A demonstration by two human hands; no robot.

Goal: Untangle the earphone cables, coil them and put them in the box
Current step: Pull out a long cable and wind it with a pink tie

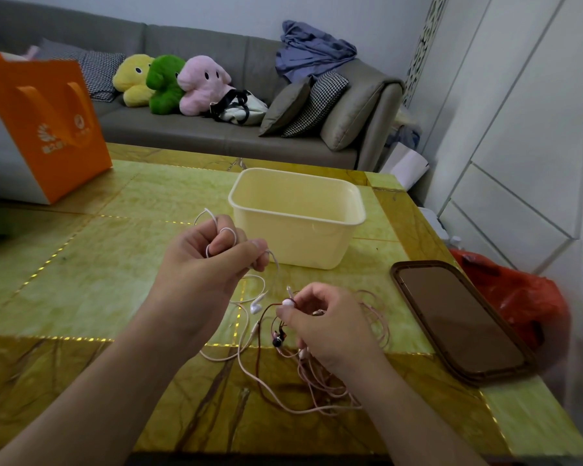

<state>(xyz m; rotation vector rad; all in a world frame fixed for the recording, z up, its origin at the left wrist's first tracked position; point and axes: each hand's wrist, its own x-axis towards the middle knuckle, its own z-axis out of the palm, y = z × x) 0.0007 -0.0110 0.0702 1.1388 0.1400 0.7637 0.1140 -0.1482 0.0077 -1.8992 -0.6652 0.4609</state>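
My left hand (204,264) has its grip around loops of white cable (212,220); my right hand (320,326) pinches the tangled earphones (283,368) on the worktop (98,264), near the box (297,216).

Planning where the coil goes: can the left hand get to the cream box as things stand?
Probably yes: the left hand, gripping white cable, sits just beside the open-topped cream box, with nothing between them.
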